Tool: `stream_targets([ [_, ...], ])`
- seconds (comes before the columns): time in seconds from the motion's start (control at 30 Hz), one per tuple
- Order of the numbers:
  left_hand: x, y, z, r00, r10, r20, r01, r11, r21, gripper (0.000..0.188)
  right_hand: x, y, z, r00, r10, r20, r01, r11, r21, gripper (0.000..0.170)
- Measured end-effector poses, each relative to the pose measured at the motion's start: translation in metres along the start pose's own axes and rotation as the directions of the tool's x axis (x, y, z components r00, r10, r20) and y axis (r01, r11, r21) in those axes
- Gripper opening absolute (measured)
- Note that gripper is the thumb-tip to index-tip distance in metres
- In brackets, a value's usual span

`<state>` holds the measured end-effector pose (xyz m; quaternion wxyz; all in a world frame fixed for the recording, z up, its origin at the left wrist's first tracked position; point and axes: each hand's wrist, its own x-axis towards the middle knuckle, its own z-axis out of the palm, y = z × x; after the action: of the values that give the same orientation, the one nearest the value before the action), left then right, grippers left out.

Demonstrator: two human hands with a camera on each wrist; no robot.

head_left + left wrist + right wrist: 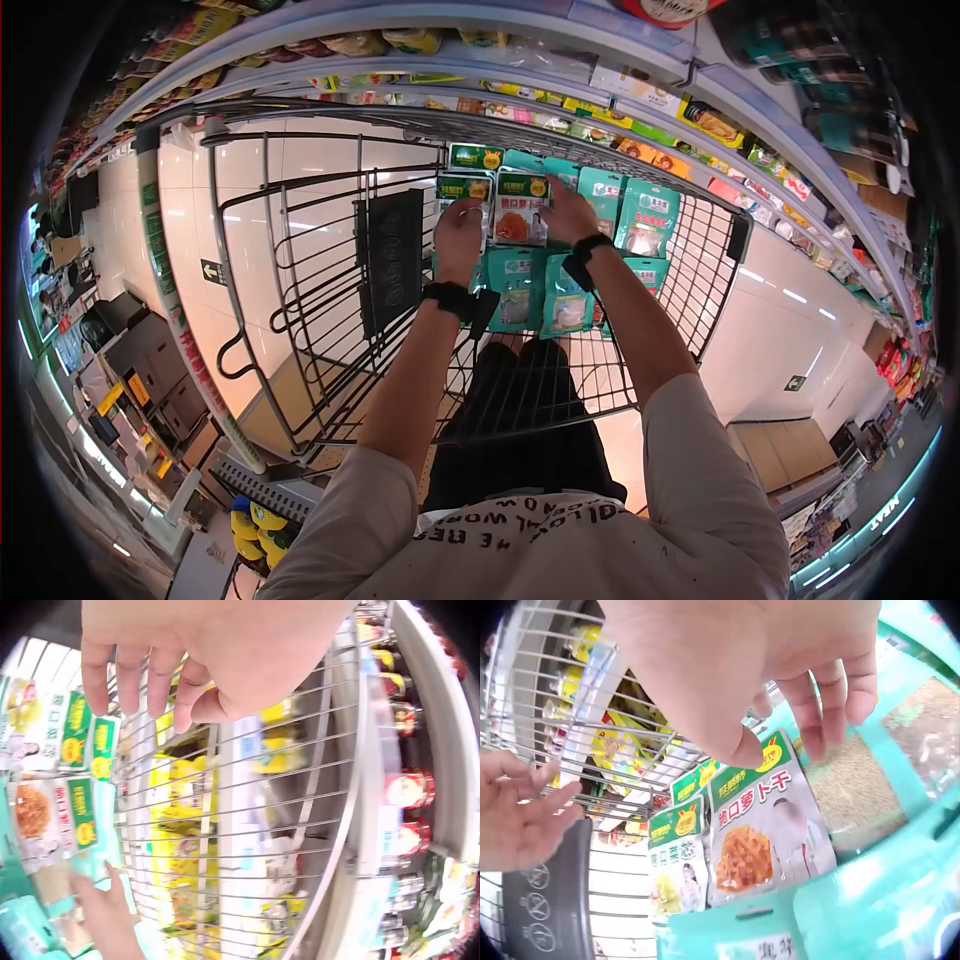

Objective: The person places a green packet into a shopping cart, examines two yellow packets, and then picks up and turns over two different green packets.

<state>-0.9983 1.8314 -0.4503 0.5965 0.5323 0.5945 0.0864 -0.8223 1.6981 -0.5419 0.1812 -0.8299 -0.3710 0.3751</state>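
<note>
My left hand point(459, 238) hovers over the cart beside a green-and-white vegetable pouch point(676, 862). In the left wrist view, the left fingers point(161, 682) hang loosely with nothing between them. My right hand point(571, 214) is at the right side of another green-topped pouch point(522, 218), which pictures orange shredded radish. The right wrist view has its thumb overlapping that pouch's top, while its relaxed fingers reach over teal bags point(855, 787). Both pouches lie side by side, face up, with a third green top point(694, 782) behind them.
The wire shopping cart point(690, 270) surrounds the goods, with a dark panel point(391, 262) on its left. Several teal bags point(515, 285) line its right part. Store shelves point(640, 125) with packets and jars run just beyond the cart's far side.
</note>
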Motion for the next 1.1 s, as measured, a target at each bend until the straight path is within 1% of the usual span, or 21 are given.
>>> stream_targets([
  [0.03,-0.016,0.022,-0.01,1.0,0.012,-0.023,-0.015,0.991,-0.134,0.023,-0.02,0.002,-0.008,1.0,0.021,0.011,-0.022,0.997,0.075,0.056],
  [0.1,-0.055,0.06,-0.03,0.963,0.251,-0.096,-0.265,0.945,-0.193,0.021,-0.072,0.005,-0.028,0.998,0.01,0.058,-0.011,1.0,0.027,0.056],
  [0.13,-0.085,0.092,-0.043,0.939,0.327,-0.108,-0.341,0.928,-0.149,0.021,-0.103,0.007,-0.032,0.995,0.087,0.049,-0.089,0.995,0.053,0.047],
  [0.17,-0.119,0.13,-0.057,0.906,0.408,-0.118,-0.42,0.901,-0.107,0.02,-0.132,0.007,-0.046,0.964,0.167,0.208,-0.171,0.985,-0.002,0.039],
  [0.2,-0.149,0.16,-0.074,0.822,0.56,-0.107,-0.546,0.827,0.131,0.021,-0.165,0.029,-0.041,0.981,0.007,0.192,-0.001,1.0,-0.028,0.034],
  [0.23,-0.179,0.185,-0.094,0.716,0.695,-0.066,-0.634,0.687,0.355,0.021,-0.192,0.025,-0.051,0.954,0.035,0.297,0.038,0.97,-0.239,0.029],
  [0.27,-0.206,0.206,-0.116,0.637,0.77,-0.04,-0.691,0.593,0.413,0.023,-0.224,0.02,-0.057,0.968,0.085,0.237,-0.041,0.982,-0.184,0.026],
  [0.3,-0.228,0.222,-0.137,0.545,0.838,-0.011,-0.744,0.489,0.455,0.024,-0.252,0.029,-0.06,0.925,-0.216,0.312,0.361,0.755,-0.548,0.021],
  [0.33,-0.239,0.233,-0.158,0.488,0.872,-0.036,-0.724,0.428,0.542,0.024,-0.269,0.039,-0.063,0.97,-0.21,0.123,0.228,0.959,-0.166,0.019],
  [0.37,-0.243,0.231,-0.179,0.465,0.877,-0.121,-0.693,0.446,0.566,0.023,-0.286,0.043,-0.063,0.945,-0.149,0.292,0.212,0.957,-0.198,0.021],
  [0.4,-0.255,0.241,-0.2,0.44,0.888,-0.13,-0.594,0.396,0.7,0.021,-0.302,0.042,-0.063,0.928,-0.176,0.329,0.265,0.931,-0.25,0.024],
  [0.43,-0.253,0.231,-0.22,0.497,0.841,-0.212,-0.51,0.481,0.714,0.033,-0.317,0.03,-0.071,0.92,-0.053,0.389,0.114,0.984,-0.135,0.033],
  [0.5,-0.223,0.18,-0.256,0.522,0.805,-0.281,-0.278,0.473,0.836,0.053,-0.334,0.026,-0.062,0.942,-0.022,0.336,0.07,0.989,-0.133,0.039],
  [0.57,-0.187,0.119,-0.282,0.667,0.681,-0.302,-0.197,0.552,0.81,0.069,-0.337,0.011,-0.058,0.947,0.079,0.31,-0.015,0.979,-0.204,0.043],
  [0.63,-0.197,0.13,-0.272,0.643,0.713,-0.281,-0.231,0.53,0.816,0.071,-0.34,-0.012,-0.06,0.934,0.169,0.314,-0.088,0.963,-0.255,0.045],
  [0.7,-0.203,0.132,-0.268,0.63,0.686,-0.365,-0.127,0.554,0.823,0.071,-0.348,-0.023,-0.056,0.931,0.227,0.285,-0.135,0.942,-0.309,0.045],
  [0.73,-0.197,0.125,-0.269,0.598,0.709,-0.374,-0.136,0.55,0.824,0.074,-0.356,-0.043,-0.076,0.897,0.266,0.354,-0.158,0.938,-0.307,0.047],
  [0.83,-0.196,0.124,-0.267,0.611,0.708,-0.354,-0.136,0.535,0.834,0.077,-0.351,0.0,-0.048,0.938,0.103,0.331,-0.008,0.961,-0.276,0.052],
  [0.87,-0.197,0.124,-0.265,0.616,0.711,-0.337,-0.157,0.531,0.833,0.08,-0.35,0.003,-0.051,0.92,0.157,0.359,-0.08,0.972,-0.222,0.056],
  [1.0,-0.216,0.13,-0.24,0.655,0.677,-0.335,-0.073,0.498,0.864,0.09,-0.375,0.016,-0.08,0.949,0.09,0.302,-0.019,0.973,-0.23,0.053],
  [1.1,-0.228,0.132,-0.223,0.697,0.631,-0.341,-0.006,0.481,0.877,0.094,-0.371,0.079,-0.061,0.961,0.168,0.22,-0.117,0.967,-0.227,0.053],
])
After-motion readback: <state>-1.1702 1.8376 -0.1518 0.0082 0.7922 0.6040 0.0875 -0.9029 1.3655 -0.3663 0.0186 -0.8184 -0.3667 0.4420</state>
